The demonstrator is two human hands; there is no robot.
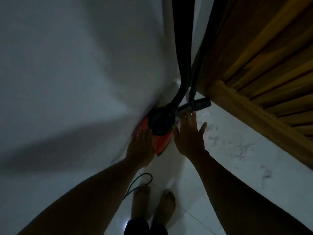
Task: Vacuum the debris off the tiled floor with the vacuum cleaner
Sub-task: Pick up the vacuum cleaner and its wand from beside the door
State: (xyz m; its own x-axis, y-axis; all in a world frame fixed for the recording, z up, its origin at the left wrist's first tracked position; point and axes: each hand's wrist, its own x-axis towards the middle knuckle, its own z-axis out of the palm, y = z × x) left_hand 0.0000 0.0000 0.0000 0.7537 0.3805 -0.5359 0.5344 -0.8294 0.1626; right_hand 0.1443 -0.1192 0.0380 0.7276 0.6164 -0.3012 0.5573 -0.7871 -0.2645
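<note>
Peering down in poor light, much is blurred. Vacuum cleaner [159,123] sits on tiled floor [186,192] against white wall [76,65]; black hose [183,48] runs up out of frame. Left hand [141,148] lies flat on its orange side, fingers straight, covering part of it. Right hand [189,138] is open, fingers spread, just beside the vacuum; contact unclear. Dark piece [199,104] beyond the fingertips is unreadable. Cord [135,187] loops near bare feet [153,206].

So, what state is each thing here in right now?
Vacuum cleaner: standing on the floor.
Hose: attached, running upward out of view.
Power cord: lying looped on the floor.
Left hand: open, resting on the vacuum cleaner.
Right hand: open, fingers spread, beside it.
</note>
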